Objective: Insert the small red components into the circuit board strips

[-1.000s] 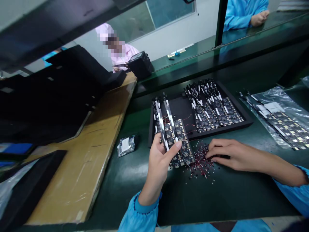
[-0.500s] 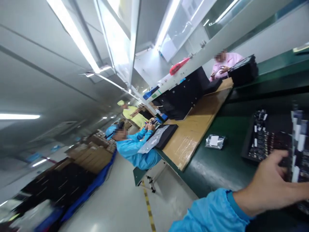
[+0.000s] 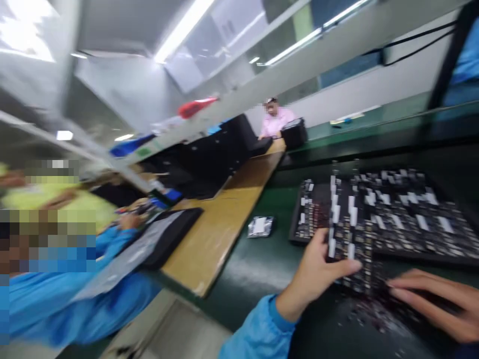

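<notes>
My left hand [image 3: 314,271], in a blue sleeve, is wrapped round a few long dark circuit boards [image 3: 352,234] with white labels, held tilted up over the green bench. Its thumb lies across their front. To the right, my right hand [image 3: 437,294] has its fingers pinched together at the boards' lower edge; what they grip, if anything, is too blurred to make out. Small loose bits [image 3: 377,316] lie on the bench below both hands. Behind the boards is a black tray [image 3: 295,234] holding rows of similar labelled boards.
A silvery bag [image 3: 261,227] with a white label lies left of the tray. Beyond it a brown board [image 3: 209,249] covers part of the green bench [image 3: 277,259]. Co-workers in blue, yellow and pink sit or stand to the left and at the far end.
The view has swung right, bringing my right hand and more of the tray into sight. My left hand still grips the boards.
</notes>
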Demonstrator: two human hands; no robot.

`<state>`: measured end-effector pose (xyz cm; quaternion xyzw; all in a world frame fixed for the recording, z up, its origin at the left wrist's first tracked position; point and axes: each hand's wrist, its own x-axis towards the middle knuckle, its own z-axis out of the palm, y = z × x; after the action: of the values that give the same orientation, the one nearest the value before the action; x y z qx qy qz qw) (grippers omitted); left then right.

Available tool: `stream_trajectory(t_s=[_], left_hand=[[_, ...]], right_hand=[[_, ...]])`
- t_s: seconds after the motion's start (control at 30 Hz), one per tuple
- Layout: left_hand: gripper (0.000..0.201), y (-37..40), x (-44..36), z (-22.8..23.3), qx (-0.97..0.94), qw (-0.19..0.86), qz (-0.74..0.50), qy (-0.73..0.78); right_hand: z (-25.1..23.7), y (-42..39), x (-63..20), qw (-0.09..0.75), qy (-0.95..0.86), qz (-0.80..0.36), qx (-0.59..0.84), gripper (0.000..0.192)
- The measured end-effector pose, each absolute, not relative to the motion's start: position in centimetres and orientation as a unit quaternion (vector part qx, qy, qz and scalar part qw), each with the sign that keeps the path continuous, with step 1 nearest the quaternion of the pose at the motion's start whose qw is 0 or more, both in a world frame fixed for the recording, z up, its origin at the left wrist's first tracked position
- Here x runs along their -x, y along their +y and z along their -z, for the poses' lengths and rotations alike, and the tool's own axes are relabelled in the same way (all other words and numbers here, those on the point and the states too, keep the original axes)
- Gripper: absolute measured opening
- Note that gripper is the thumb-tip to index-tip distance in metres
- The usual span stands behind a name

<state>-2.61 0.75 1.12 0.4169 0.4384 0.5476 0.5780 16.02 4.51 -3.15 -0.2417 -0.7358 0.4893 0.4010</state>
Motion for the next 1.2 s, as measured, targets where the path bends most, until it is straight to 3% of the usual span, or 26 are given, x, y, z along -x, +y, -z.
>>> stream_trajectory(t_s=[0.1, 0.2, 0.4, 0.87, 1.2], left_hand=[[0.048, 1.5, 2.9, 0.4, -0.419, 0.593, -0.53, 0.439], [0.047, 1.5, 2.8, 0.8, -0.429, 0.575, -0.53, 0.452], [0.047, 0.7, 1.9, 0.6, -0.438, 0.574, -0.505, 0.473], [0.047, 0.5, 1.7, 0.5, -0.449, 0.567, -0.485, 0.492], [0.045, 0.6, 1.8, 0.3, -0.461, 0.557, -0.479, 0.498]], right_hand=[[2.7, 3.5, -21.6, 0.314, -0.729, -0.477, 0.377, 0.016], [2.4, 3.3, -21.9, 0.254, -0.704, -0.525, 0.406, 0.017], [3.4, 3.6, -20.3, 0.301, -0.686, -0.549, 0.371, 0.015], [3.5, 3.2, -20.1, 0.321, -0.659, -0.566, 0.377, 0.022], [2.2, 2.9, -20.7, 0.282, -0.671, -0.555, 0.402, 0.017]])
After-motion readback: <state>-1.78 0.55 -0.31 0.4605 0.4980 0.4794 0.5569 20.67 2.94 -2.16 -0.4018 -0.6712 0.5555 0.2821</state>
